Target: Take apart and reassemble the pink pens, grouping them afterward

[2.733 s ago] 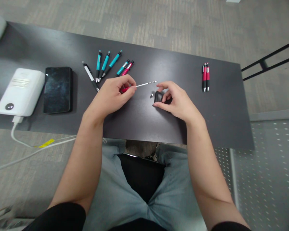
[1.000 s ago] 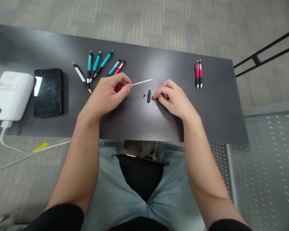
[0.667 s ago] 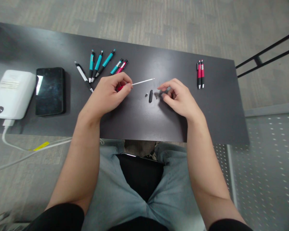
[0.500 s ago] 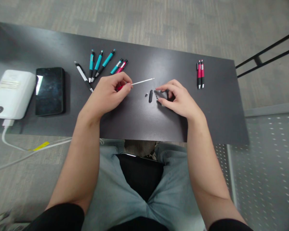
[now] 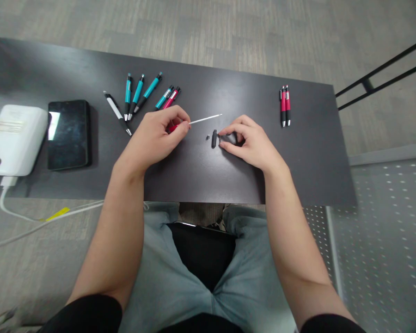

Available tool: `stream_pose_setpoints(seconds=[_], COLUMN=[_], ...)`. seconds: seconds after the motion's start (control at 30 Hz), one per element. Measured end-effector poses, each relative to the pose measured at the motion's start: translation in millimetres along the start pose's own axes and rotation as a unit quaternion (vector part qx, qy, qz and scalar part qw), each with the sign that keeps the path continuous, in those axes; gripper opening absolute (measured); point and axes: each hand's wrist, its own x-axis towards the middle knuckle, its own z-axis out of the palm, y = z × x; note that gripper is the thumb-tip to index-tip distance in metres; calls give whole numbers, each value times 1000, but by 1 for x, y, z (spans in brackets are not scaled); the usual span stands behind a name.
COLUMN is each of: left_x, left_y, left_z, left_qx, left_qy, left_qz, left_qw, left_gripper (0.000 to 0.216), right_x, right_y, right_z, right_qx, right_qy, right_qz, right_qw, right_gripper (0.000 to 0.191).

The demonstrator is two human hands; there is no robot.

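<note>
My left hand (image 5: pixel 154 138) rests on the dark table (image 5: pixel 194 180) and pinches a red pen body (image 5: pixel 172 126). A thin white refill (image 5: pixel 205 119) sticks out of that body to the right. My right hand (image 5: pixel 251 145) lies to the right with thumb and forefinger pinched on a small dark pen part (image 5: pixel 228 138). Just left of those fingertips a short black pen sleeve (image 5: pixel 214 138) lies on the table, with a tiny metal piece (image 5: pixel 208 136) beside it.
Several teal pens (image 5: pixel 137 95), a black-and-white pen (image 5: pixel 117 111) and a red pen (image 5: pixel 172 97) lie behind my left hand. Two red pens (image 5: pixel 284 105) lie at the back right. A black phone (image 5: pixel 68 134) and a white power bank (image 5: pixel 12 138) with a cable sit at the left.
My right hand let go of the black sleeve, lifted a small dark part beside it, and now pinches it close to the sleeve. My left hand has kept its hold.
</note>
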Motion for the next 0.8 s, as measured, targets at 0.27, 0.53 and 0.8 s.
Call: stream_pose_setpoints(seconds=[0.27, 0.53, 0.8], left_x=[3, 11, 13], left_y=[10, 28, 24], left_z=[11, 32, 31], left_qx=[-6, -31, -26], left_qy=[-11, -63, -39], left_qz=[8, 57, 35], left_qw=[1000, 996, 998], left_gripper=[19, 20, 17], right_x=[-7, -16, -34], right_y=[-3, -10, 2], right_z=[-4, -8, -38], right_qx=[63, 88, 20], right_qy=[35, 106, 206], right_qz=[13, 26, 34], right_qw=[997, 990, 978], right_gripper=[39, 56, 54])
